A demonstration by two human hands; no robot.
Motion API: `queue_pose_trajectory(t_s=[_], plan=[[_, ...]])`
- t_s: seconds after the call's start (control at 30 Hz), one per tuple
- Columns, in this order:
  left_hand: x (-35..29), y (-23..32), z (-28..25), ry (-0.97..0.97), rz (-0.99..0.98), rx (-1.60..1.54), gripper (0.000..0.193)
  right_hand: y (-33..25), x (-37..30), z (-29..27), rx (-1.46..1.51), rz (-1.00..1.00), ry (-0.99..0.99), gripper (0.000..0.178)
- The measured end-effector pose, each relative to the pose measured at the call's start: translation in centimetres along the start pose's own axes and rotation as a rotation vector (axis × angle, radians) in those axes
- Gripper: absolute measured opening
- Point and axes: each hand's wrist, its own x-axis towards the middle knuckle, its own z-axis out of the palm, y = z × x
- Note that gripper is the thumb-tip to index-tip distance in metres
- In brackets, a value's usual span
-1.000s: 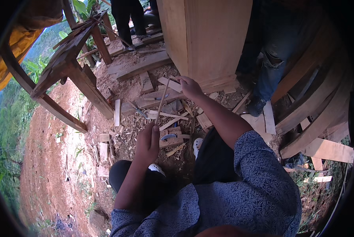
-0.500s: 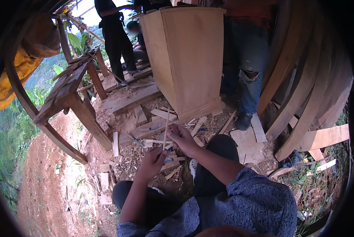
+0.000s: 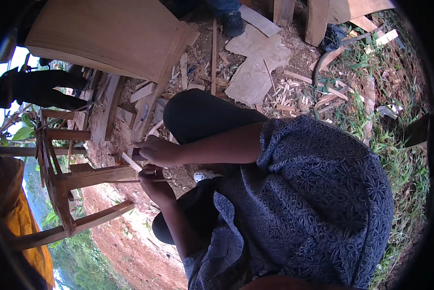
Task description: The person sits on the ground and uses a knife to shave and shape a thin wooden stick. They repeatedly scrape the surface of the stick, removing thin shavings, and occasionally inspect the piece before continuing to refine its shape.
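My left hand (image 3: pixel 157 187) is closed around a pale strip of wood (image 3: pixel 131 162), whose flat end sticks out past the fingers. A thin stick (image 3: pixel 118 181) runs crosswise at the same hand; whether it is gripped too is unclear. Just beside it, my right hand (image 3: pixel 160 151) is closed, with a small dark reddish piece (image 3: pixel 137 154) showing at its fingertips. What that piece is cannot be made out. Both hands are close together beyond my knees.
A large pale wooden cabinet (image 3: pixel 105 34) stands at the upper left. A rough wooden bench (image 3: pixel 57 186) is at the left, near a person in dark trousers (image 3: pixel 38 89). Another person's shoe (image 3: pixel 233 24) rests by flat board pieces (image 3: pixel 258 63). Wood scraps (image 3: pixel 287 94) litter the ground.
The view has turned sharply, swinging the cabinet and bench to the left side. My hands remain close together; a dark reddish piece now shows at my right hand.
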Motion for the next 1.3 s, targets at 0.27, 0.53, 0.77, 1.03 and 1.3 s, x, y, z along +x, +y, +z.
queue_pose_trajectory(t_s=[0.27, 0.53, 0.77, 1.03, 1.3], plan=[[-1.1, 2.3, 1.8, -0.052, -0.008, 0.098, 0.051, -2.8, -1.8, -2.2, 0.072, 0.01, -0.254, 0.041], [-2.3, 0.9, -5.3, 0.406, -0.329, -0.08, 0.046, 1.7, -0.8, -22.6, 0.144, -0.103, 0.304, 0.019], [-3.1, 0.0, -6.1, 0.363, -0.303, -0.318, 0.047, 33.1, -16.3, -39.6, -0.808, 1.005, 0.614, 0.091], [-2.4, 0.7, -4.6, 0.376, -0.309, -0.178, 0.048, 36.4, -16.0, -41.4, -1.021, 0.882, 0.69, 0.042], [1.6, 3.1, -3.1, 0.316, -0.324, 0.176, 0.052, 8.4, 5.7, -35.8, -0.187, 0.057, 0.473, 0.028]])
